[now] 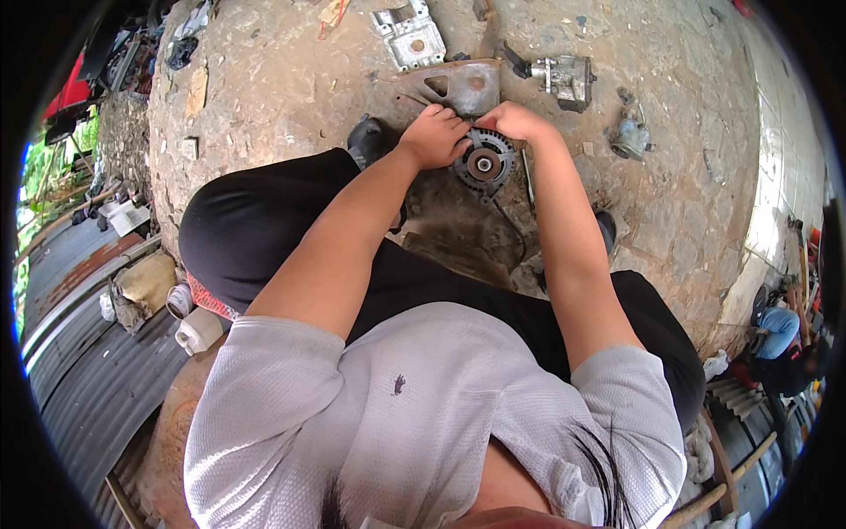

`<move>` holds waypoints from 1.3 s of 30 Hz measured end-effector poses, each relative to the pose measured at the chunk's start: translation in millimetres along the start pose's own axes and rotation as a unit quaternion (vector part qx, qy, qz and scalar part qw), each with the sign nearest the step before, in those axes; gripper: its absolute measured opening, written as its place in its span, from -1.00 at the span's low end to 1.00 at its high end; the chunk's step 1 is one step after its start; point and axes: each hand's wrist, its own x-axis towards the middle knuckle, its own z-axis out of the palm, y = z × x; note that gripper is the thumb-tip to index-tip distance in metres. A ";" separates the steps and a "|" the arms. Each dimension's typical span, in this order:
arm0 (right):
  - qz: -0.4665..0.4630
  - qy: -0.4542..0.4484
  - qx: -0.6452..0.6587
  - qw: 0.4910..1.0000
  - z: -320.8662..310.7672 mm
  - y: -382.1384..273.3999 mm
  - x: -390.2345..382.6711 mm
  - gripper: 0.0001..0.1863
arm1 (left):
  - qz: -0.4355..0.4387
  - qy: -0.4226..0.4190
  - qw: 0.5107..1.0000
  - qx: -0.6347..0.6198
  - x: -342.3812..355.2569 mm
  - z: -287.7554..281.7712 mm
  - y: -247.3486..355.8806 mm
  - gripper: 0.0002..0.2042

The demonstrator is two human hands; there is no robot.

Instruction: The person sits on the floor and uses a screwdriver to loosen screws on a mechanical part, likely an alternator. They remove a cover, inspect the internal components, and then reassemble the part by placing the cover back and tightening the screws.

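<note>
On the ground between my feet sits an alternator (484, 164), its round pulley facing up and its finned rim dark and silver. My left hand (434, 138) lies at the rim's left side, with fingers curled over its upper edge. At the far edge, my right hand (517, 122) is closed, its fingertips against a small reddish-orange thing mostly hidden by them. Just beyond both hands is a flat, worn metal bracket (454, 84) with a triangular hole. A thin rod (528, 179) lies right of the alternator, and a black cable (514, 227) curves toward me.
A silver metal housing (411, 40) lies farther off, with a cast metal unit (564, 79) to its right. Another small metal part (629, 138) rests farther right. Corrugated sheets (110, 375) and a white jug (199, 331) are at left. Another person's jeans (779, 331) show at right.
</note>
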 end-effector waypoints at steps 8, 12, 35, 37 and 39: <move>0.128 0.011 -0.021 0.992 -22.7 -55.2 -40.4 -0.55 | -0.004 0.006 1.000 -0.008 -3.2 0.0 0.1 -0.73; 0.111 0.045 -0.038 0.992 -29.7 -33.6 -38.6 -0.57 | -0.001 0.012 1.000 -0.013 -0.2 -1.0 1.4 -0.74; 0.010 0.071 0.255 0.964 -15.4 -6.0 -59.2 -0.39 | -0.005 -0.012 1.000 -0.016 -1.2 -5.1 1.5 -0.70; -0.011 0.107 0.329 0.938 -23.4 -12.1 -73.0 -0.37 | -0.011 -0.006 1.000 -0.014 -5.1 -2.5 -0.3 -0.69; 0.024 0.198 0.264 0.944 -25.4 8.4 -60.8 -0.46 | -0.003 0.001 1.000 -0.018 -1.9 -3.3 0.6 -0.68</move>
